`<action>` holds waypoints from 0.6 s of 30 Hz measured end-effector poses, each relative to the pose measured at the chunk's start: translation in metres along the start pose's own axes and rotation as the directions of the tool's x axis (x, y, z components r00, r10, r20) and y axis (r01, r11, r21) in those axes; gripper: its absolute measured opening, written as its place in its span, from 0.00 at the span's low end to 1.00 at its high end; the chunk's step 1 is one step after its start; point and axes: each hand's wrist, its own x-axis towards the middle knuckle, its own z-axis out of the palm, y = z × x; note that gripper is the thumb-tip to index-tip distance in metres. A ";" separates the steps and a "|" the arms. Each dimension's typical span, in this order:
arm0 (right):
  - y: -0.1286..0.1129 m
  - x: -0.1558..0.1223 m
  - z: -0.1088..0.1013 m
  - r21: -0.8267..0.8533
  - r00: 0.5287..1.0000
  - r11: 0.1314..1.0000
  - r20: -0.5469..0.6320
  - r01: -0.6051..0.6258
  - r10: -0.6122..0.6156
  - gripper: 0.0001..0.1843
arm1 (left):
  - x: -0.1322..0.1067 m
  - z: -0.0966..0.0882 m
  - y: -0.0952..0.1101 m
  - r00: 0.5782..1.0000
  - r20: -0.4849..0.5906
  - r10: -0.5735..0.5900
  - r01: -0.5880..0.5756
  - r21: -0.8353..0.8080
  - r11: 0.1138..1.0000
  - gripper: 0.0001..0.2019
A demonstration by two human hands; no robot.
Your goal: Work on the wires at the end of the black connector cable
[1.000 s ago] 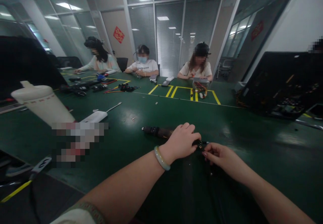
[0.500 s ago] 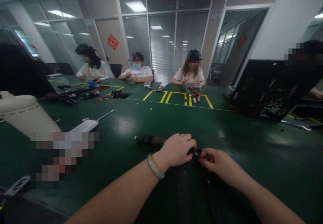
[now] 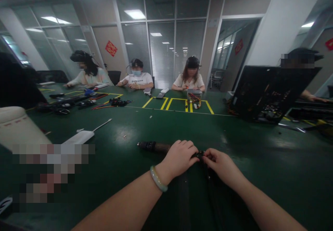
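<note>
A dark electric screwdriver [image 3: 160, 147] lies on the green table [image 3: 125, 163], tip pointing left. The left hand [image 3: 181, 156] wraps around its back end; best hold it still. The right hand [image 3: 218, 161] pinches a small dark part [image 3: 200, 154] there; best go straight and gently.

The left grip [image 3: 179, 158] hides part of the dark tool [image 3: 160, 147].

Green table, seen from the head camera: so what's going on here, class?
The left hand holds a dark cylindrical tool, its tip pointing left. The right hand pinches a small dark part between the hands, too small to identify. Three people sit across the green table.
</note>
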 end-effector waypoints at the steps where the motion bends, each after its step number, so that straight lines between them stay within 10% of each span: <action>1: 0.000 0.000 0.000 0.004 1.000 1.000 -0.008 0.004 -0.004 0.09 | -0.001 0.000 0.002 1.000 -0.004 -0.009 0.009 0.002 1.000 0.08; 18: -0.001 0.000 0.006 0.140 0.993 0.986 0.086 -0.090 0.078 0.14 | 0.002 0.005 0.013 0.994 0.024 -0.106 0.106 0.006 0.994 0.05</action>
